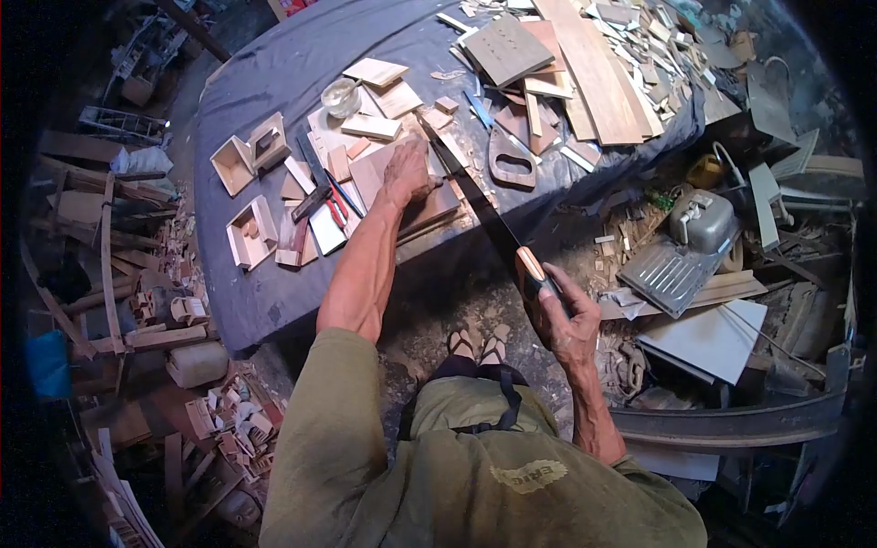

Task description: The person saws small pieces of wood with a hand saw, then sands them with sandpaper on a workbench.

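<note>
My right hand (568,315) is wrapped around the orange-and-black handle of a handsaw (478,203). Its long dark blade slants up and left, past the table edge, and its tip reaches the wood pieces beyond my left hand. With bent fingers, my left hand (408,171) grips and presses on a flat brown wooden board (435,205) at the table's near edge, just left of the blade. The undersides of those fingers are hidden. A second handsaw (512,166) with a dark handle lies right of the blade. Red-handled pliers (337,210) and a hammer (311,202) lie left of my forearm.
Small open wooden boxes (252,233) stand at the table's left, and a glass jar (341,97) sits farther back. Planks (598,73) and offcuts crowd the right side of the cloth-covered table (274,306). A metal sink (671,265) and scrap clutter the floor at right.
</note>
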The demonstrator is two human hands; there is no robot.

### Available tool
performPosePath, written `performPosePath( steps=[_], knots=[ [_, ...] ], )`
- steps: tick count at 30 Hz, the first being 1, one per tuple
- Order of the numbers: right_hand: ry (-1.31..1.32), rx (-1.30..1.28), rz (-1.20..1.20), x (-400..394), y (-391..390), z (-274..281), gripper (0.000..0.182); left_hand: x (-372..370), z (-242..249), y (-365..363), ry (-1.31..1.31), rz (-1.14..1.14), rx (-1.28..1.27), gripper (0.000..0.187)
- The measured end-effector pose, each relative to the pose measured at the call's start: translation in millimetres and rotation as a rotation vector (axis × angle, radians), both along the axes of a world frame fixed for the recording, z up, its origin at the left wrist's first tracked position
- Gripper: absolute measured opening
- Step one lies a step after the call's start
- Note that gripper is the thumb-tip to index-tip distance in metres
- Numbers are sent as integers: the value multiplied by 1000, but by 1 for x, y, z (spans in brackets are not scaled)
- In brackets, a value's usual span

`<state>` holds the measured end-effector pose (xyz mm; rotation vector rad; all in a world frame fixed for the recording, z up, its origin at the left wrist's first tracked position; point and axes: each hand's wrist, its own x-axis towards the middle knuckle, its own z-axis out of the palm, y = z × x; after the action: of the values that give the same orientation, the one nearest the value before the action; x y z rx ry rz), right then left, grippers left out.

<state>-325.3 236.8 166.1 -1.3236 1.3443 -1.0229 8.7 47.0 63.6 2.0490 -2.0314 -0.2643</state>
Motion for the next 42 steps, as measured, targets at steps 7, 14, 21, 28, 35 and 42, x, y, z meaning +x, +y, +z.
performPosePath(
  steps=[7, 14, 21, 28, 35, 42],
  knots=[
    [-37, 43, 45, 11, -17, 13, 41, 1, 1, 1, 17, -36, -49, 65],
    [-21, 24, 72, 1, -8, 8, 41, 3, 0, -2, 52, 1, 17, 78],
    [-13, 72, 71, 1, 1, 14, 49, 6, -8, -4, 28, -43, -15, 65],
    [-204, -18, 269, -1, 0, 39, 65, 9, -13, -4, 16, -93, -72, 46],
    [112, -168, 90, 11, 7, 15, 48, 1, -10, 1, -27, -83, -63, 35],
    [123, -127, 102, -4, 9, -1, 52, -11, -6, 10, -95, -49, -36, 36]
  ],
)
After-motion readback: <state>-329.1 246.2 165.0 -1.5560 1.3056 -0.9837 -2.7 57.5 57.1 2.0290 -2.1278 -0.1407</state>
